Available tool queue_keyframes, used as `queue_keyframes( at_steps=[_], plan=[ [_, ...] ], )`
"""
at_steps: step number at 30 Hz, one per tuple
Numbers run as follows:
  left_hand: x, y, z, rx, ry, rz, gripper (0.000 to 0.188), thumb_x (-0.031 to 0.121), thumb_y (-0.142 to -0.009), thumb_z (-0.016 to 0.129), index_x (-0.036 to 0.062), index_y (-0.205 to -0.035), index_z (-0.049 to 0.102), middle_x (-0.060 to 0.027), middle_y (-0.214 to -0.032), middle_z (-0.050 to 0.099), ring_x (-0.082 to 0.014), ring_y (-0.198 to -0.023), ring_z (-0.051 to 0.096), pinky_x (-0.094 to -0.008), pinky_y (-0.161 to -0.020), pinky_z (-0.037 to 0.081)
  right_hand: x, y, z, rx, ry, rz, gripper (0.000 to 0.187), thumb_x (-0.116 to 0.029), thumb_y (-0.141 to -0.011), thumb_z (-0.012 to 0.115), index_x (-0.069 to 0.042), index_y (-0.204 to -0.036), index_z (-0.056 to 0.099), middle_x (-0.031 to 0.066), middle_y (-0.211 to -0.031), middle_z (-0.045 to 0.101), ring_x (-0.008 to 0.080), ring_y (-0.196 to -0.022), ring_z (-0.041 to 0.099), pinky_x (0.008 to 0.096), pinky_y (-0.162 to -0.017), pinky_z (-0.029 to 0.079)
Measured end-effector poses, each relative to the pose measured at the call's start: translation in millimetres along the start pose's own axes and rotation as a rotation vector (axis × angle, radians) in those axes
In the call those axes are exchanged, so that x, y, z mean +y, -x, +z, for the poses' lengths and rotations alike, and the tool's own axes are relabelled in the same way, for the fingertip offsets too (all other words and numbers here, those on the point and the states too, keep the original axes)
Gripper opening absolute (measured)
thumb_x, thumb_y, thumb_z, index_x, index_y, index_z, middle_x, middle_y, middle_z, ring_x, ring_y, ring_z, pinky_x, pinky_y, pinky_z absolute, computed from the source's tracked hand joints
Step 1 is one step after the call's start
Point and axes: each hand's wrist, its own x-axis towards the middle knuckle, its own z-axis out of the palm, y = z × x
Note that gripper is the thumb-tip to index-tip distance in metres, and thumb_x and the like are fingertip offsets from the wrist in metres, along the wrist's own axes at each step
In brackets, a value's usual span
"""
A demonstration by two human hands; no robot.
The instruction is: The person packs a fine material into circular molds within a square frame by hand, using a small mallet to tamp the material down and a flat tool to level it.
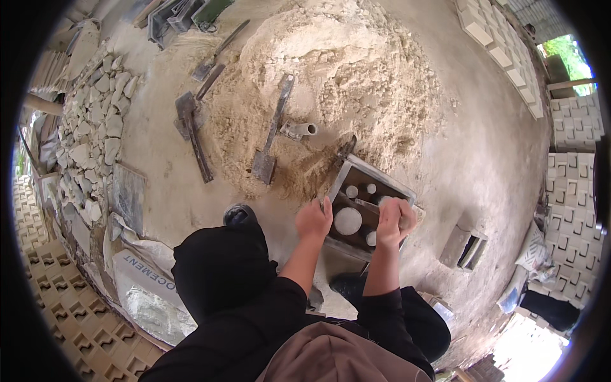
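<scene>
Head view, looking straight down: a person crouches over a dark metal mould [372,204] sitting on the concrete floor [484,159], at the near edge of a big sand pile [337,76]. Left hand [314,219] is curled shut at the mould's left rim, apparently pinching something thin, though I can't make out what. Right hand [396,221] is closed into a fist over the mould's right side, pressing down on or gripping a part I can't see. Between the two hands, pale round cores [348,221] show inside the frame. The mould's long axis runs from near-left to far-right, angled away from the person, and both hands sit right on it, one on each side. Farther left, a shovel [270,134] lies on the sand.
</scene>
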Motion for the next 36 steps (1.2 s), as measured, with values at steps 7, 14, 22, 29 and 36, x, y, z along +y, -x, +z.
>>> queue_keyframes(
  at_steps=[7,14,22,29,36],
  plan=[
    [3,3,2,0.013,0.008,0.008,0.046,0.044,-0.086,0.036,0.0053,-0.079,0.059,-0.0175,-0.07,0.059,-0.0359,-0.069,0.058,-0.0456,-0.063,0.046,14,-10,-4,-0.19,0.016,-0.119,0.021,0.006,-0.067,0.047,-0.002,-0.052,0.036,0.0034,-0.045,0.039,0.0078,-0.04,0.035,0.0226,-0.037,0.022],
    [3,3,3,0.032,0.009,0.015,0.046,0.044,-0.086,0.036,0.005,-0.075,0.058,-0.0185,-0.07,0.059,-0.036,-0.069,0.058,-0.0461,-0.062,0.045,8,-25,-4,-0.151,-0.001,-0.073,0.022,0.004,-0.065,0.045,-0.003,-0.048,0.033,0.0002,-0.042,0.034,0.0065,-0.037,0.03,0.0223,-0.036,0.018],
    [6,4,0,0.022,0.012,0.001,0.047,0.044,-0.086,0.036,0.0043,-0.076,0.058,-0.019,-0.071,0.059,-0.0362,-0.07,0.058,-0.0462,-0.062,0.045,5,-16,-10,-0.064,0.101,-0.109,0.024,-0.001,-0.068,0.046,-0.002,-0.047,0.034,-0.0005,-0.043,0.035,0.005,-0.039,0.032,0.0222,-0.037,0.019],
    [1,3,3,0.009,0.037,0.005,0.048,0.045,-0.086,0.035,0.004,-0.078,0.058,-0.0189,-0.074,0.06,-0.0364,-0.073,0.057,-0.0465,-0.065,0.045,8,10,-20,-0.117,0.297,-0.269,0.023,-0.001,-0.069,0.048,-0.002,-0.048,0.037,-0.0017,-0.044,0.036,0.007,-0.04,0.034,0.024,-0.038,0.022],
    [4,0,0,-0.089,0.041,-0.017,0.05,0.044,-0.087,0.032,0.0021,-0.081,0.058,-0.0189,-0.082,0.06,-0.0362,-0.08,0.056,-0.046,-0.07,0.044,-30,-7,-44,0.054,0.011,-0.193,0.017,0.002,-0.071,0.048,-0.002,-0.055,0.044,-0.0005,-0.045,0.039,0.0061,-0.042,0.037,0.023,-0.037,0.025]
  ],
)
